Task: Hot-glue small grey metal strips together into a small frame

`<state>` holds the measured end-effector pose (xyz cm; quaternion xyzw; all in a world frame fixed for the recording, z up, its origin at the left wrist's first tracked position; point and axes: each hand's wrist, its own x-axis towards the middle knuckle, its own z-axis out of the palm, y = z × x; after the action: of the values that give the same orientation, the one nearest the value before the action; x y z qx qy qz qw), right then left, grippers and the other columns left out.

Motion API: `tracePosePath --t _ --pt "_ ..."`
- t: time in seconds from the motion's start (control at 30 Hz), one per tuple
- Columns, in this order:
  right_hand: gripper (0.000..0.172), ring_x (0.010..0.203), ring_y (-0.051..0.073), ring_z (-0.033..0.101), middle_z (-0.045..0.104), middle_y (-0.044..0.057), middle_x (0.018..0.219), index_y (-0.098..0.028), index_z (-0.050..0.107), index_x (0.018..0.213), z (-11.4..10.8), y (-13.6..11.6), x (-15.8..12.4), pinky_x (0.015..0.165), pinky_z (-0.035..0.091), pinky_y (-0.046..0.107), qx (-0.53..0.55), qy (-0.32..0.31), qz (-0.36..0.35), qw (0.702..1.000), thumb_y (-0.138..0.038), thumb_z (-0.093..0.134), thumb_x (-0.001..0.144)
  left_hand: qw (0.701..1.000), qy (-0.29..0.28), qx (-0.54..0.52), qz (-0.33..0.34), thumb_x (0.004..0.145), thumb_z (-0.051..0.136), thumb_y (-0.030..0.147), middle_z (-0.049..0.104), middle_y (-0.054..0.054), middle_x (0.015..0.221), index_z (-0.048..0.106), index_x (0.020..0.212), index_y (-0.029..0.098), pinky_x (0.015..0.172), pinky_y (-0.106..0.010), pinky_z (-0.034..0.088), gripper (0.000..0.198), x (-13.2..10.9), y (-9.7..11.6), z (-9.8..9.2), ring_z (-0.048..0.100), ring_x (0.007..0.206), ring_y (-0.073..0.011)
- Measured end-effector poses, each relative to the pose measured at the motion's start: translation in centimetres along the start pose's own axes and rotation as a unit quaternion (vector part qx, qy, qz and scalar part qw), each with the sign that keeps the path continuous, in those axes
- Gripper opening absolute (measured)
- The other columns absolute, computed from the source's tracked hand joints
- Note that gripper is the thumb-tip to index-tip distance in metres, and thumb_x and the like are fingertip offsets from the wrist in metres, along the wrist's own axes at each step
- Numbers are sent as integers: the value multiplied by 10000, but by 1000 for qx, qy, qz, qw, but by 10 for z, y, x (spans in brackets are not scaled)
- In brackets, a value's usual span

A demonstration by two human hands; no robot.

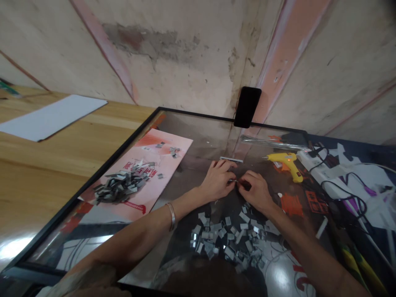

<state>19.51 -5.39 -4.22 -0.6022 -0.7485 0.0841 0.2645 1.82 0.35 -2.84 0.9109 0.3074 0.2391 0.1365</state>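
Observation:
My left hand (219,180) and my right hand (255,190) meet over the glossy tabletop, both with fingers pinched. Between their fingertips shows a small, thin, pale piece (233,180), mostly covered, so its kind is unclear. Just beyond my left fingers lies a narrow whitish strip (231,159). Small silvery rectangular tiles (229,237) are scattered on the surface nearer to me, below both hands. To the left, a heap of similar grey rectangular pieces (122,185) rests on a pink printed sheet (167,165), with a few loose ones near its far end.
A yellow hot glue gun (286,163) lies to the right, beside a white power strip (324,175) with tangled cables. A black phone (247,106) leans on the wall. Clear-wrapped thin rods (274,142) lie behind. White paper (55,115) is on the wooden table at left.

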Motion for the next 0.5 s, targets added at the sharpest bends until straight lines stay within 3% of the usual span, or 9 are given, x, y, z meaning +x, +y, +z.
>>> tracePosePath --t 0.5 --pt "69 706 155 503 540 3 727 -204 544 711 -3 -2 1 689 375 288 36 14 7 999 -135 548 706 1000 1 6 1 796 606 226 550 -38 1248 677 825 199 883 -423 346 81 0 -1 0 435 1152 -249"
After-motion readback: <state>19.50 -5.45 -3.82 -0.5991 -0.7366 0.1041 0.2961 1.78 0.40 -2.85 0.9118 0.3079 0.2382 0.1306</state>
